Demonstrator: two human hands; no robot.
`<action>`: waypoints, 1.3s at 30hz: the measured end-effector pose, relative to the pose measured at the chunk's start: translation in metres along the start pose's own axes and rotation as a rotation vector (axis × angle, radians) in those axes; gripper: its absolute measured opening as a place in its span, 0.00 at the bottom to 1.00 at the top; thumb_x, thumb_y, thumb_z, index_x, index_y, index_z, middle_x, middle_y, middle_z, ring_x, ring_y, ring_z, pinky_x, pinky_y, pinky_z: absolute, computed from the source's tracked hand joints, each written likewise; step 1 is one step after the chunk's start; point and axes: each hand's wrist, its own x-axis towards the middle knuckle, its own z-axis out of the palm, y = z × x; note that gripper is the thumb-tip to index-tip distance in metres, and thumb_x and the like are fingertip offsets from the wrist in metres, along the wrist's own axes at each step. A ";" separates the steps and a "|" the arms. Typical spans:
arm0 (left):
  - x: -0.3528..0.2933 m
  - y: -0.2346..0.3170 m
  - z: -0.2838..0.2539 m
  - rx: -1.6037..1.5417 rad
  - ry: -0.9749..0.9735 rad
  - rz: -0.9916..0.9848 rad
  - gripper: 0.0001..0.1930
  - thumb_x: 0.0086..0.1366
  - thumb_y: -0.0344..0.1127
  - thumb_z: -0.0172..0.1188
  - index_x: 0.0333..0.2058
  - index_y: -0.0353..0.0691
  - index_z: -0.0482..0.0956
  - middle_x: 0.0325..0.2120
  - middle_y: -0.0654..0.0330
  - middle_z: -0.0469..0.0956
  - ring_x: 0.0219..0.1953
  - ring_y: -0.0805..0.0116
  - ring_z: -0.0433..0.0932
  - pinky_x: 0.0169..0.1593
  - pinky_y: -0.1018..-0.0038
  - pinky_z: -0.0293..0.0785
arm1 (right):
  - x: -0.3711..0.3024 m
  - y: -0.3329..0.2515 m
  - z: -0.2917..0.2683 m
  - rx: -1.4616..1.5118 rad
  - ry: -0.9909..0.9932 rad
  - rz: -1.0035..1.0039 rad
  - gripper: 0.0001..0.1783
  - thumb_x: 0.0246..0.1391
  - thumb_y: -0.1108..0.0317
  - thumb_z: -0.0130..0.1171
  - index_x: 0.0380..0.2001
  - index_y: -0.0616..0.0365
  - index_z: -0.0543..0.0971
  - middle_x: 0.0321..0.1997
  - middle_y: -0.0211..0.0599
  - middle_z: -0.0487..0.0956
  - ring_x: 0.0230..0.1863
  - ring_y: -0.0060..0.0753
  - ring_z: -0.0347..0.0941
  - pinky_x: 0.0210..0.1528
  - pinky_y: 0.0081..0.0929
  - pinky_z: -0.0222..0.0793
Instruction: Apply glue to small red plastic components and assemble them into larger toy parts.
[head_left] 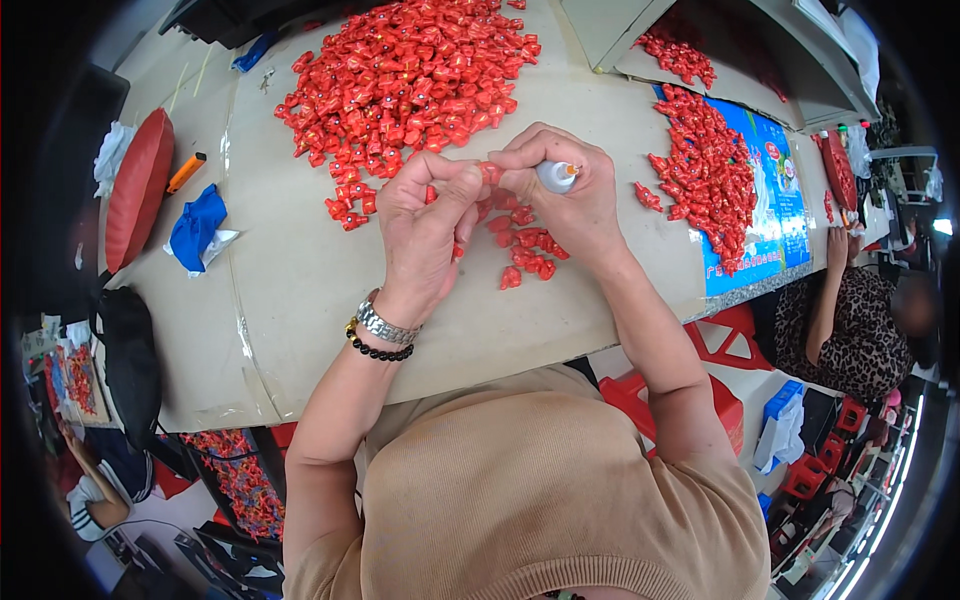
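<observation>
Both my hands meet over the table, pinching a small red plastic piece point(490, 172) between their fingertips. My left hand point(428, 215) has its fingers closed on the piece; a bit more red shows between its curled fingers. Held in my right hand point(575, 205) as well is a small whitish bottle point(556, 177) with an orange tip, tucked against the palm. Beneath and beside my hands lie several loose red pieces point(528, 252). A large heap of the same red pieces point(415, 75) spreads out just beyond them.
At right, another red pile point(705, 170) covers part of a blue printed sheet point(765, 180). A grey shelf box point(740, 50) stands at the far right. A red dish point(140, 190), an orange-handled cutter point(187, 172) and a blue cloth point(198, 228) lie left. A co-worker point(845, 320) sits at right.
</observation>
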 end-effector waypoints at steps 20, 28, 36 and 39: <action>0.002 0.007 0.005 0.099 -0.012 0.034 0.09 0.67 0.34 0.56 0.42 0.37 0.74 0.18 0.71 0.70 0.14 0.84 0.61 0.17 0.85 0.53 | 0.003 -0.002 -0.002 0.001 0.103 0.017 0.07 0.42 0.83 0.63 0.28 0.64 0.80 0.29 0.35 0.78 0.30 0.24 0.74 0.31 0.21 0.69; -0.001 -0.001 0.001 0.190 -0.024 0.131 0.04 0.64 0.28 0.57 0.37 0.34 0.77 0.19 0.68 0.74 0.15 0.87 0.62 0.18 0.86 0.56 | 0.002 0.001 -0.002 -0.045 0.080 -0.062 0.07 0.39 0.84 0.65 0.24 0.64 0.78 0.27 0.35 0.77 0.28 0.26 0.72 0.30 0.23 0.68; -0.001 -0.003 -0.002 0.236 -0.031 0.137 0.04 0.64 0.26 0.56 0.35 0.33 0.78 0.19 0.68 0.74 0.16 0.87 0.62 0.18 0.86 0.56 | 0.000 0.004 -0.002 -0.174 0.058 -0.217 0.10 0.36 0.84 0.66 0.21 0.64 0.75 0.23 0.35 0.72 0.24 0.26 0.68 0.24 0.23 0.64; -0.001 -0.003 -0.003 0.245 -0.038 0.101 0.04 0.64 0.27 0.57 0.36 0.34 0.78 0.20 0.68 0.72 0.17 0.84 0.62 0.20 0.85 0.56 | 0.000 0.005 -0.001 -0.181 0.057 -0.227 0.10 0.36 0.85 0.66 0.21 0.65 0.74 0.22 0.35 0.71 0.22 0.27 0.67 0.24 0.24 0.62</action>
